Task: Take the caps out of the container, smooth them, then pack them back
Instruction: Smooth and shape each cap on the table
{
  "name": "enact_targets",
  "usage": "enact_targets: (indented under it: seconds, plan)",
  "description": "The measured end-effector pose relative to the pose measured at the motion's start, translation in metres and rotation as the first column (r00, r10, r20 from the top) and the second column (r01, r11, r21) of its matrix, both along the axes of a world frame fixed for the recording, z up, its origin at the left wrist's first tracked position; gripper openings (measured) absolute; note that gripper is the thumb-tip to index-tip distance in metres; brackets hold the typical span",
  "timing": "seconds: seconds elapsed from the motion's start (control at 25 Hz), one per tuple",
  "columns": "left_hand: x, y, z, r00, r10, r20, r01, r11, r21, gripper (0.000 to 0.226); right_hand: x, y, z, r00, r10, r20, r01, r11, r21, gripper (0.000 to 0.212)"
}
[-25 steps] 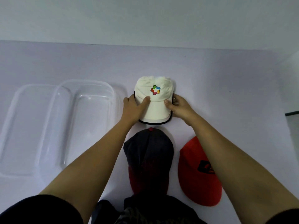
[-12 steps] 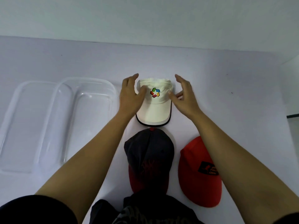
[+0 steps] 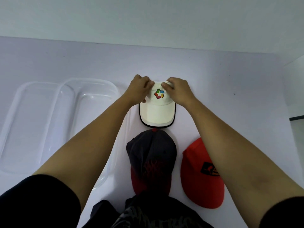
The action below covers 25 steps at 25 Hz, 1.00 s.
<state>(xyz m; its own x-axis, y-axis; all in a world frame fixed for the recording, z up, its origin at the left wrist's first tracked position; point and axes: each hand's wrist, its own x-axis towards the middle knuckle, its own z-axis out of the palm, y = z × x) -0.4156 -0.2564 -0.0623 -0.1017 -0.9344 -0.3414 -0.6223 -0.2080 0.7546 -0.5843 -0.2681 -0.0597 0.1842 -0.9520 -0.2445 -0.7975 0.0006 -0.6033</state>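
A cream cap (image 3: 157, 112) with a coloured logo and dark-edged brim lies on the table, brim toward me. My left hand (image 3: 139, 89) and my right hand (image 3: 178, 90) sit on its crown with fingers curled, pinching the fabric at the top on either side of the logo. Nearer to me lie a dark grey cap (image 3: 151, 158) with a red brim and, to its right, a red cap (image 3: 202, 175) with a black patch. A clear plastic container (image 3: 92, 89) stands to the left, nothing visible inside.
The container's clear lid (image 3: 29, 125) lies flat at the far left, partly under the container. The table (image 3: 230, 89) meets a pale wall at the back; its right edge runs near a dark object (image 3: 297, 117).
Both hands moved from the sides of the cream cap up onto its crown and curled their fingers to pinch the top. The view shifted slightly.
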Motion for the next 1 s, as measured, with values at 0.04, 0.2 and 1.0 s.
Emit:
enact_targets:
  seconds: [0.04,0.2,1.0]
  plan:
    - [-0.001,-0.001,0.000,1.000,-0.008,0.023,0.008,1.000,-0.007,0.029,-0.001,-0.003,0.001,0.998,0.006,-0.065,-0.006,1.000,-0.004,0.035]
    - [0.001,-0.006,0.002,1.000,0.003,0.026,-0.002,1.000,-0.030,0.034,-0.008,-0.008,-0.002,1.000,-0.012,-0.023,0.014,0.999,0.052,0.040]
    - [-0.010,0.059,-0.002,0.982,0.189,0.031,-0.191,0.959,0.212,0.040,-0.014,0.062,-0.015,0.900,-0.320,0.297,0.167,0.881,0.442,0.067]
